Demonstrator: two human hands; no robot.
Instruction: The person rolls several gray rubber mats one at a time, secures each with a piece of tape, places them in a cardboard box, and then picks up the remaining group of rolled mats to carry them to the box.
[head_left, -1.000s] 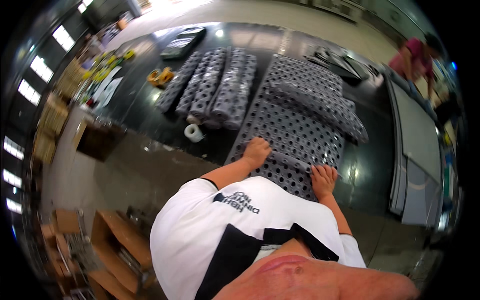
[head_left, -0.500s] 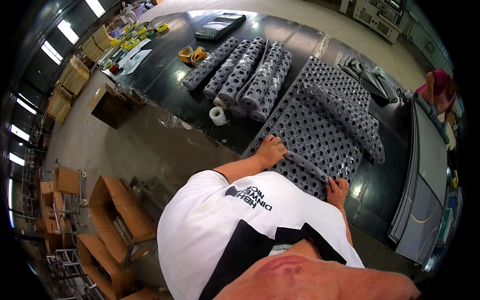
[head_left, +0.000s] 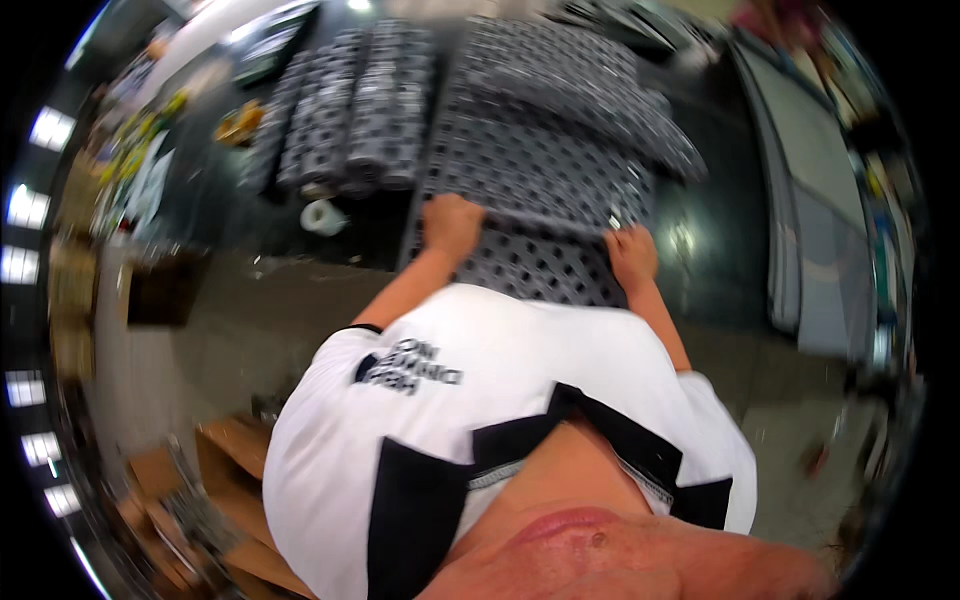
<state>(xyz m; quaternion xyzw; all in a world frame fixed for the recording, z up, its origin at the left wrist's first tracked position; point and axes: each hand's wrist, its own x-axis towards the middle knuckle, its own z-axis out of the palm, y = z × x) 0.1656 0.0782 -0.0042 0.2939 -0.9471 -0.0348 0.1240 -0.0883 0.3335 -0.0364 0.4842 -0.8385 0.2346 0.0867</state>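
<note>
A grey mat full of round holes (head_left: 560, 165) lies spread on the dark table in front of me. Across it runs a narrow rolled or folded strip (head_left: 545, 226), and each of my hands grips one end. My left hand (head_left: 453, 228) is closed at the strip's left end, by the mat's left edge. At the other end my right hand (head_left: 632, 255) is closed too, near the mat's right edge. More of the mat shows between the strip and my shirt. Farther off, a loose fold of mat (head_left: 600, 110) lies heaped over it. Motion blurs the picture, so fingertips are unclear.
Several rolled grey mats (head_left: 385, 110) lie side by side to the left. A whitish tape roll (head_left: 322, 217) and yellow-orange rolls (head_left: 240, 122) are near them. Grey panels (head_left: 835, 225) stand at the right. Cardboard boxes (head_left: 235, 450) are at lower left. Another person (head_left: 785, 20) is at the far right.
The whole view has turned and shifted, so the table sits higher and straighter in the picture. Both hands still grip the strip, which now lies nearly level across the view.
</note>
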